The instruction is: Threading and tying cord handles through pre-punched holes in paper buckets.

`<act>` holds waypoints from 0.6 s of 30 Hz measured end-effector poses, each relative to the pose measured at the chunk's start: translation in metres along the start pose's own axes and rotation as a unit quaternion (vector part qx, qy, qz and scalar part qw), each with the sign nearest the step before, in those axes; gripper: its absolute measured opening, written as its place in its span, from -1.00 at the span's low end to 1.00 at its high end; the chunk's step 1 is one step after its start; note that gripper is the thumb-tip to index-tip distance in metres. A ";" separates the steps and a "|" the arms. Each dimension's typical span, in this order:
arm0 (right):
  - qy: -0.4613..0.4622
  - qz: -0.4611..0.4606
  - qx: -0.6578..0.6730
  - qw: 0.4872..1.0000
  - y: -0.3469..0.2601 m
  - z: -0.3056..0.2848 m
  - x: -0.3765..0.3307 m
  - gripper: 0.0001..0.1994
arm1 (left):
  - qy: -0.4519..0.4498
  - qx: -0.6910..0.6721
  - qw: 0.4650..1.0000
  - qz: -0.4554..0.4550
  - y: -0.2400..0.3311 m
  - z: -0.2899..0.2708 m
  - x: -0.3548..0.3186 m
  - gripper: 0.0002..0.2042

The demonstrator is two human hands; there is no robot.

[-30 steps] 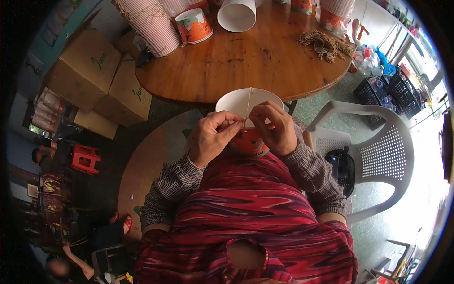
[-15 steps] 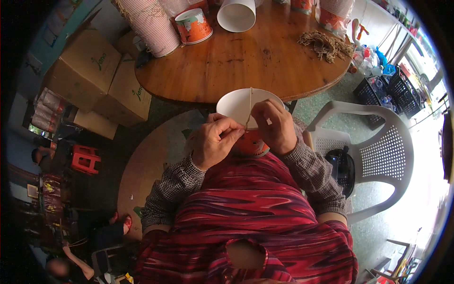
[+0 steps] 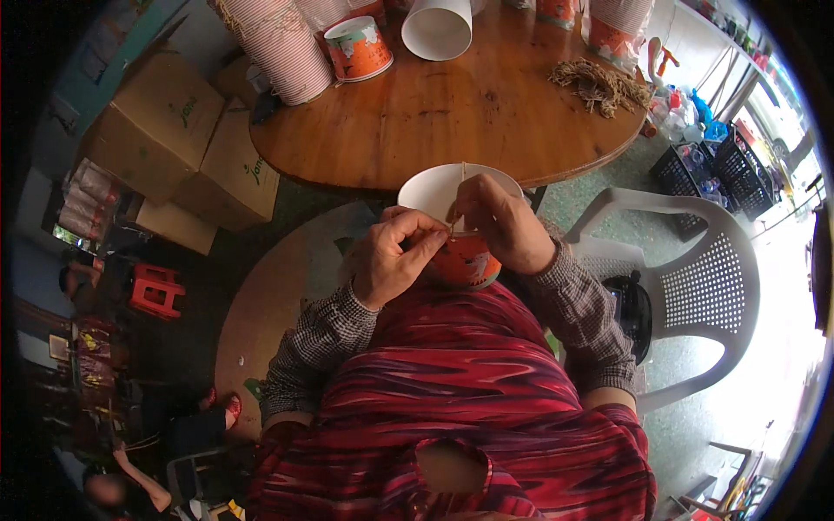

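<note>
A round paper bucket, white inside and orange patterned outside, rests upright at my lap by the table's near edge. A thin twine cord crosses its mouth from the far rim to the near one. My left hand pinches the cord at the near rim between thumb and forefinger. Over the right part of the mouth, my right hand has its fingers curled in, closed around the cord. Its fingertips and the cord's middle stretch are partly hidden behind the hand.
On the wooden table lie a bundle of twine, a tall stack of paper buckets, an orange bucket and a white one on its side. A plastic chair stands right; cardboard boxes left.
My right hand has dipped lower and turned inward over the bucket's mouth, covering more of the cord. The left hand keeps its pinch at the near rim.
</note>
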State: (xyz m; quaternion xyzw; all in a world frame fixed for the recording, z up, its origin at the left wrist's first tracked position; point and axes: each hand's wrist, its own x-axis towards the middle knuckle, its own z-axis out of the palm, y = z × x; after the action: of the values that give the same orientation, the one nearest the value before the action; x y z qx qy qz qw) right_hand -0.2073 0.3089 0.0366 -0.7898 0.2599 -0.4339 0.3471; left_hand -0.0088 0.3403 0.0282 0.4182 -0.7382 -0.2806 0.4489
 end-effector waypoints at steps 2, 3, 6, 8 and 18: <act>0.008 0.042 -0.006 0.999 0.002 0.002 -0.001 -0.95 | -0.006 0.050 0.997 0.061 -0.001 -0.001 0.001 -0.95; 0.010 0.043 -0.006 0.999 0.003 0.004 -0.002 -0.95 | -0.008 0.050 0.997 0.061 0.001 -0.002 0.002 -0.95; 0.049 0.065 -0.051 0.995 0.005 0.012 -0.004 -0.95 | -0.039 0.117 0.984 0.130 0.005 -0.004 0.003 -0.97; 0.071 0.066 -0.043 0.994 0.005 0.013 -0.003 -0.94 | -0.043 0.122 0.982 0.138 0.004 -0.005 0.005 -0.94; 0.071 0.042 -0.037 0.996 0.000 0.011 -0.004 -0.89 | 0.015 0.192 0.973 0.124 0.020 0.002 0.021 -0.79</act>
State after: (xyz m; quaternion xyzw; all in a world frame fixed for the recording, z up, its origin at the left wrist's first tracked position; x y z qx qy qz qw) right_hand -0.1994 0.3153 0.0300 -0.7576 0.3329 -0.4641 0.3159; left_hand -0.0231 0.3323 0.0517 0.4061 -0.8173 -0.0696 0.4028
